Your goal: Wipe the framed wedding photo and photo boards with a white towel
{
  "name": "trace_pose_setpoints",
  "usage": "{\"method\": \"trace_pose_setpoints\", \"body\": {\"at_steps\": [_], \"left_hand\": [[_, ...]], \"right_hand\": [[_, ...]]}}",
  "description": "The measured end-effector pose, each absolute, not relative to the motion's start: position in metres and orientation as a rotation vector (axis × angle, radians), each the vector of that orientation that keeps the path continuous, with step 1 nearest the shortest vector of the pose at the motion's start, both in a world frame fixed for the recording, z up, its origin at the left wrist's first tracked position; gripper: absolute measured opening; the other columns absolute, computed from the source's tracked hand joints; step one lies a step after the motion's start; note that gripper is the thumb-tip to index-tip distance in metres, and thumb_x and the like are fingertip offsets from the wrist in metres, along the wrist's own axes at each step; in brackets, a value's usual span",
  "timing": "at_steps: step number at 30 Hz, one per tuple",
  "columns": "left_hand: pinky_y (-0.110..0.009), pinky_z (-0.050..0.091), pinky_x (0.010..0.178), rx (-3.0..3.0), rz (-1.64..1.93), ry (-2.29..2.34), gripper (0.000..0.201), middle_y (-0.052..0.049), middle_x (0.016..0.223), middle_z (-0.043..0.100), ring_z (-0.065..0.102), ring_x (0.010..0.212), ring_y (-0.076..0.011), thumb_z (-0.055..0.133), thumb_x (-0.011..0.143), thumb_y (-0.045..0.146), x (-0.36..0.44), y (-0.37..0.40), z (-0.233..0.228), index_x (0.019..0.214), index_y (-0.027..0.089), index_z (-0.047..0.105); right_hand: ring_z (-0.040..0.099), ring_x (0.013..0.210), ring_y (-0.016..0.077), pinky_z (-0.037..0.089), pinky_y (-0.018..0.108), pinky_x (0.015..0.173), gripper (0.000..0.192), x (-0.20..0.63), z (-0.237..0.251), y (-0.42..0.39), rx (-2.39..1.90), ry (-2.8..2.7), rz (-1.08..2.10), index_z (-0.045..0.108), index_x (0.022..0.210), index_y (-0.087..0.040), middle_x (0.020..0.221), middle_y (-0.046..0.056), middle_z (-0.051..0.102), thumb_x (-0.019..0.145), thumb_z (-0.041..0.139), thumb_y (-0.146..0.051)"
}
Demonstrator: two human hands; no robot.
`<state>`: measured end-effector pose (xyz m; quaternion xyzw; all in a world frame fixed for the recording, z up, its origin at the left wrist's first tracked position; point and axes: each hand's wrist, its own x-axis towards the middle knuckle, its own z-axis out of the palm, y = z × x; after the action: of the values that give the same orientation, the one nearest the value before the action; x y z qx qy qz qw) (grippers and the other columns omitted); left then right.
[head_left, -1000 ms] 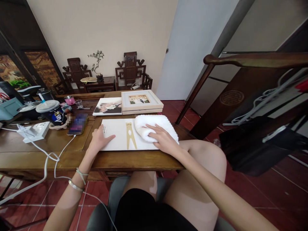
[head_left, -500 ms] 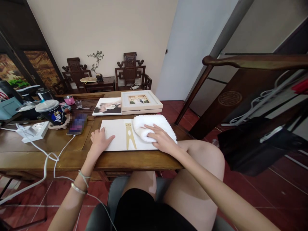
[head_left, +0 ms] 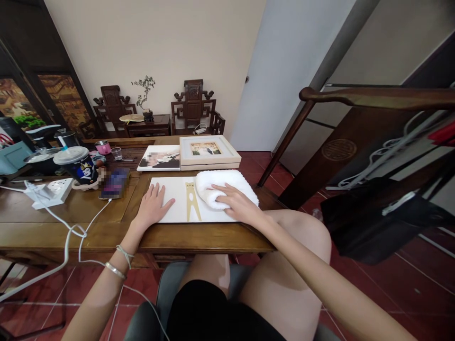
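A white rectangular panel [head_left: 177, 208], which looks like the back of a picture frame, lies flat near the table's front edge. On its middle is a tan, two-legged stand piece [head_left: 191, 201]. My left hand [head_left: 152, 206] rests on the panel's left part, palm down with fingers spread. My right hand [head_left: 239, 202] is closed on a folded, fluffy white towel [head_left: 234, 179], its thumb tucked into the fold. The towel covers the panel's right part.
Behind the panel lie a photo panel [head_left: 159, 163] and a boxy framed picture [head_left: 213, 163]. To the left are a phone [head_left: 114, 183], a power strip [head_left: 53, 194], a lidded dark cup [head_left: 81, 173] and white cables [head_left: 67, 251]. A wooden chair [head_left: 320, 137] stands at right.
My left hand has slid from the panel's left edge onto its surface and now lies flatter. The right hand and towel have barely moved.
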<state>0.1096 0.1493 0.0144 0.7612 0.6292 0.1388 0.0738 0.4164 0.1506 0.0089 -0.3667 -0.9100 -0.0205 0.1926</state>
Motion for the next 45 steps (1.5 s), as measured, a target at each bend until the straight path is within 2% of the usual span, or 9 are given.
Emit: {"method": "trace_pose_setpoints", "body": {"at_steps": [4, 8, 14, 19, 24, 29, 32, 40, 45], "left_hand": [[-0.046, 0.017, 0.119, 2.335, 0.401, 1.856, 0.062, -0.016, 0.159, 0.027, 0.018, 0.150, -0.0297, 0.040, 0.096, 0.051, 0.104, 0.154, 0.012, 0.147, 0.015, 0.038], [-0.044, 0.022, 0.119, 2.429, 0.280, 1.814, 0.062, -0.013, 0.160, 0.025, 0.019, 0.150, -0.0259, 0.031, 0.098, 0.048, 0.092, 0.160, 0.007, 0.149, 0.013, 0.034], [-0.044, 0.025, 0.119, 2.523, 0.360, 1.779, 0.058, -0.011, 0.158, 0.031, 0.023, 0.148, -0.0250, 0.028, 0.099, 0.046, 0.084, 0.167, -0.003, 0.148, 0.016, 0.038], [-0.045, 0.023, 0.120, 2.562, 0.450, 1.708, 0.058, -0.017, 0.156, 0.034, 0.025, 0.148, -0.0276, 0.029, 0.098, 0.043, 0.084, 0.167, -0.006, 0.144, 0.008, 0.042], [-0.045, 0.027, 0.119, 2.497, 0.558, 1.685, 0.053, -0.016, 0.153, 0.040, 0.029, 0.146, -0.0280, 0.033, 0.097, 0.040, 0.083, 0.161, -0.004, 0.139, 0.010, 0.047], [-0.045, 0.029, 0.118, 2.439, 0.614, 1.736, 0.050, -0.016, 0.151, 0.043, 0.032, 0.145, -0.0285, 0.035, 0.097, 0.037, 0.086, 0.154, -0.004, 0.136, 0.011, 0.051], [-0.043, 0.027, 0.119, 2.446, 0.615, 1.725, 0.050, -0.018, 0.150, 0.043, 0.032, 0.145, -0.0288, 0.037, 0.097, 0.035, 0.087, 0.154, -0.004, 0.136, 0.007, 0.051], [-0.050, 0.030, 0.117, 2.446, 0.592, 1.711, 0.051, -0.017, 0.153, 0.040, 0.031, 0.145, -0.0310, 0.034, 0.097, 0.036, 0.087, 0.155, -0.004, 0.138, 0.009, 0.049], [-0.048, 0.026, 0.119, 2.510, 0.541, 1.690, 0.054, -0.018, 0.154, 0.037, 0.026, 0.147, -0.0298, 0.034, 0.097, 0.039, 0.085, 0.156, -0.006, 0.140, 0.009, 0.046]], "right_hand": [[0.040, 0.139, 0.0315, 0.032, 0.057, 0.113, 0.050, 0.401, 0.019, 0.179, -1.172, -2.547, -0.043, 0.066, 0.107, -0.013, 0.141, 0.020, 0.053, 0.067, 0.044, 0.008], [0.035, 0.142, 0.0337, 0.028, 0.062, 0.113, 0.052, 0.388, 0.024, 0.183, -1.246, -2.558, 0.009, 0.066, 0.108, -0.013, 0.145, 0.017, 0.050, 0.068, 0.042, 0.009], [0.033, 0.144, 0.0282, 0.024, 0.057, 0.118, 0.051, 0.410, 0.033, 0.093, -1.032, -2.656, 0.163, 0.067, 0.090, -0.018, 0.149, 0.009, 0.047, 0.056, 0.040, 0.008], [0.037, 0.142, 0.0232, 0.027, 0.049, 0.119, 0.047, 0.423, 0.048, 0.049, -1.018, -2.693, 0.250, 0.067, 0.084, -0.020, 0.146, 0.007, 0.051, 0.056, 0.039, 0.006], [0.044, 0.137, 0.0270, 0.035, 0.051, 0.113, 0.049, 0.414, 0.037, 0.110, -1.147, -2.618, 0.151, 0.067, 0.098, -0.019, 0.144, 0.012, 0.053, 0.063, 0.041, 0.003], [0.050, 0.130, 0.0317, 0.040, 0.053, 0.105, 0.045, 0.386, 0.030, 0.180, -1.255, -2.526, 0.096, 0.067, 0.105, -0.012, 0.122, 0.018, 0.067, 0.071, 0.042, 0.001], [0.048, 0.133, 0.0315, 0.037, 0.053, 0.107, 0.046, 0.376, 0.026, 0.187, -1.305, -2.494, 0.060, 0.066, 0.109, -0.013, 0.124, 0.018, 0.066, 0.073, 0.041, 0.001], [0.032, 0.144, 0.0272, 0.023, 0.056, 0.118, 0.050, 0.394, 0.030, 0.088, -1.084, -2.622, 0.168, 0.067, 0.097, -0.017, 0.146, 0.012, 0.051, 0.061, 0.041, 0.005], [0.037, 0.142, 0.0236, 0.027, 0.050, 0.119, 0.046, 0.407, 0.044, 0.063, -0.990, -2.671, 0.235, 0.067, 0.087, -0.020, 0.145, 0.009, 0.052, 0.059, 0.040, 0.004]]}}
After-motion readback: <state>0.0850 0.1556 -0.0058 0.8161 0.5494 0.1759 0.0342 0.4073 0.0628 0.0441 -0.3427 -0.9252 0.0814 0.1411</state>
